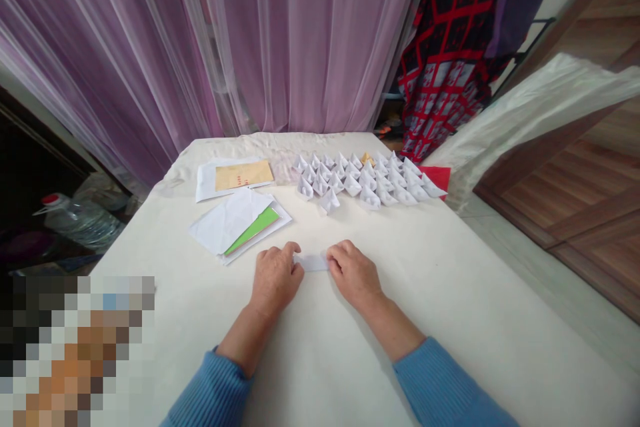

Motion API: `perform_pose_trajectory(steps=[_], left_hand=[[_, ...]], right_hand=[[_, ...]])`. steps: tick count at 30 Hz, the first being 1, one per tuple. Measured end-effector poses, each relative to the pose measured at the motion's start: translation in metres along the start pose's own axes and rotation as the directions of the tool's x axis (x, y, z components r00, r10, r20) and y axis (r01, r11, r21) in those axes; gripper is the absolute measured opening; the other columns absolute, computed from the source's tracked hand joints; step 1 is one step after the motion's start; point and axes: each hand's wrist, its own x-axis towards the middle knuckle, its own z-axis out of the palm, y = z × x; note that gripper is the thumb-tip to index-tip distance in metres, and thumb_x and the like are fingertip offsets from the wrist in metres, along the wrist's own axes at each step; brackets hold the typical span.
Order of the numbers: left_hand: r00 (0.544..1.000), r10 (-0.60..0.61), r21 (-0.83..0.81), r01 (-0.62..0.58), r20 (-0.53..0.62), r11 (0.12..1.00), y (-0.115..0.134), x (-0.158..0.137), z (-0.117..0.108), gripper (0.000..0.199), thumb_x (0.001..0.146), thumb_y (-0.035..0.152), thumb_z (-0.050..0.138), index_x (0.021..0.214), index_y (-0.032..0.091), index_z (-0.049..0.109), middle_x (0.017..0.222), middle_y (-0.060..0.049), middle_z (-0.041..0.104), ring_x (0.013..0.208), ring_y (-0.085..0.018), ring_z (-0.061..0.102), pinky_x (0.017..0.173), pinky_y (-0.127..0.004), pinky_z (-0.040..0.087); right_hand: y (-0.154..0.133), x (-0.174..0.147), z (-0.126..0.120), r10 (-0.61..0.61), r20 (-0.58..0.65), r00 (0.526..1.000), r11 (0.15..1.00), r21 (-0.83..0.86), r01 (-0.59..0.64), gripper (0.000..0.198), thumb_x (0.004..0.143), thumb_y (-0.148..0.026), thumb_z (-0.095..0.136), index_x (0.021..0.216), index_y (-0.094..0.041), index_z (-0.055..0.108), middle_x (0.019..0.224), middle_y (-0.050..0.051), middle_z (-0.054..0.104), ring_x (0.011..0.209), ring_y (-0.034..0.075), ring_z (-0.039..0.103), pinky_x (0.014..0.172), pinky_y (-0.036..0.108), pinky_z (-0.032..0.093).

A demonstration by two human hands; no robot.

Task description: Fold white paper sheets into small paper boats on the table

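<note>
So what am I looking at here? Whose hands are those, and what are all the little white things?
The camera sits on a person's head, looking down, so these are that person's own hands. The left hand and right hand press on a small white paper lying on the table. Farther back, many folded paper shapes stand in rows, with red paper beside them. To the left lie loose sheets, one green sheet, and a brown envelope. Purple curtains hang behind.

Paper strip (312, 262) on table (450, 293) between hands — sheet pile (239, 224) behind-left, folded boats (365, 180) behind-right.
</note>
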Motion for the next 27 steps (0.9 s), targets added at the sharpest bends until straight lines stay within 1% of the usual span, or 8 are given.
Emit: perform_pose_trajectory(steps=[3,6,9,11,13,17,23,27], left_hand=[[1.0,0.023,0.001,-0.023,-0.021,1.0,-0.002,-0.001,0.001,0.021,0.079,0.015,0.053,0.093,0.024,0.065,0.084,-0.003,0.065,0.086,-0.023,0.058,0.078,-0.036,0.038],[0.998,0.028,-0.011,-0.028,-0.054,1.0,-0.003,-0.001,0.002,0.016,0.078,0.015,0.056,0.084,0.025,0.068,0.095,-0.005,0.062,0.091,-0.023,0.056,0.08,-0.036,0.039],[0.997,0.018,-0.029,-0.021,-0.08,0.999,-0.002,-0.002,0.002,0.013,0.078,0.017,0.059,0.081,0.025,0.068,0.1,-0.005,0.06,0.094,-0.023,0.054,0.082,-0.037,0.039],[0.996,0.007,-0.035,-0.011,-0.087,0.999,-0.001,-0.003,0.003,0.007,0.08,0.023,0.062,0.082,0.024,0.068,0.101,-0.005,0.059,0.095,-0.024,0.054,0.084,-0.038,0.039],[0.996,0.0,-0.031,-0.003,-0.089,1.0,-0.001,-0.003,0.004,0.01,0.082,0.034,0.064,0.082,0.024,0.067,0.101,-0.005,0.059,0.097,-0.025,0.053,0.084,-0.04,0.039],[0.997,0.005,-0.016,-0.006,-0.079,1.0,-0.003,-0.004,0.007,0.016,0.084,0.041,0.064,0.086,0.025,0.066,0.103,-0.005,0.058,0.099,-0.025,0.052,0.084,-0.04,0.038],[0.998,-0.006,-0.025,0.004,-0.058,1.0,-0.007,-0.004,0.008,0.01,0.084,0.035,0.064,0.088,0.026,0.066,0.106,-0.005,0.058,0.1,-0.025,0.052,0.085,-0.04,0.039],[0.999,-0.009,-0.037,0.007,-0.034,0.999,-0.014,-0.004,0.007,0.007,0.085,0.029,0.062,0.089,0.027,0.067,0.108,-0.004,0.059,0.102,-0.025,0.054,0.086,-0.04,0.04]], right_hand=[[0.002,0.0,0.002,-0.055,-0.021,0.998,0.998,0.02,0.055,0.023,0.08,-0.007,0.054,0.082,-0.025,0.069,0.107,0.004,0.06,0.097,0.019,0.055,0.081,0.028,0.038],[0.002,-0.001,0.002,-0.052,-0.039,0.998,0.998,0.031,0.054,0.02,0.079,-0.009,0.057,0.08,-0.025,0.069,0.111,0.004,0.06,0.104,0.022,0.052,0.087,0.033,0.036],[-0.004,-0.002,0.002,-0.033,-0.054,0.998,0.998,0.051,0.036,0.003,0.081,-0.022,0.064,0.081,-0.023,0.066,0.112,0.006,0.06,0.108,0.023,0.051,0.09,0.037,0.034],[-0.009,-0.002,0.003,-0.016,-0.056,0.998,0.999,0.047,0.019,0.01,0.08,-0.032,0.068,0.081,-0.022,0.064,0.111,0.007,0.06,0.108,0.024,0.051,0.091,0.038,0.033],[-0.013,-0.001,0.004,0.009,-0.052,0.999,0.999,0.039,-0.007,0.016,0.079,-0.036,0.07,0.08,-0.022,0.063,0.11,0.008,0.06,0.108,0.025,0.051,0.092,0.039,0.033],[-0.013,-0.001,0.007,0.056,-0.04,0.998,0.997,0.06,-0.053,0.013,0.079,-0.034,0.07,0.08,-0.022,0.063,0.116,0.008,0.058,0.115,0.025,0.048,0.097,0.041,0.031],[0.002,-0.004,0.006,0.1,0.007,0.995,0.993,0.063,-0.1,0.005,0.081,-0.029,0.067,0.084,-0.025,0.065,0.128,0.007,0.054,0.127,0.025,0.041,0.105,0.047,0.027],[0.01,-0.005,0.007,0.104,0.014,0.994,0.992,0.067,-0.104,0.004,0.08,-0.027,0.065,0.085,-0.026,0.065,0.131,0.006,0.054,0.129,0.025,0.041,0.106,0.049,0.026]])
